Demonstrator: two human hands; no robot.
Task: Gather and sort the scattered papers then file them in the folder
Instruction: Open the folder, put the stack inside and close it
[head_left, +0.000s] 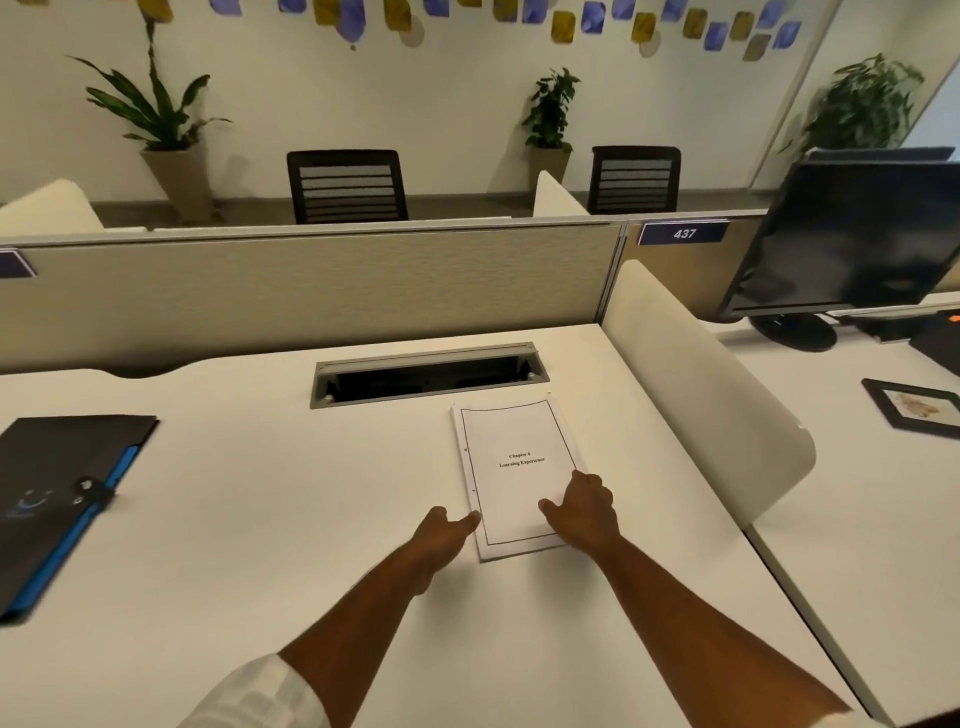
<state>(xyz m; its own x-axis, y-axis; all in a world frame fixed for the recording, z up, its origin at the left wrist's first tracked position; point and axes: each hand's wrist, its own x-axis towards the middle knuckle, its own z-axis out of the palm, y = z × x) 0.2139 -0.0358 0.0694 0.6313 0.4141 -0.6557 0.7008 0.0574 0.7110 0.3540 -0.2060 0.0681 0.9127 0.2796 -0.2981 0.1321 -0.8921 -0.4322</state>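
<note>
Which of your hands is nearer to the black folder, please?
Left. The left hand touches the paper stack's near left edge, folder side; the right hand rests on its right.

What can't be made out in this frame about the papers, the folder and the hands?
Head view:
- paper stack: sheet count hidden under the top page; lower right corner covered by the right hand.
- folder: left part cut off by the frame edge; shut, so its contents are unseen.
- left hand: fingertips at the stack's edge; any grip underneath is hidden.
</note>
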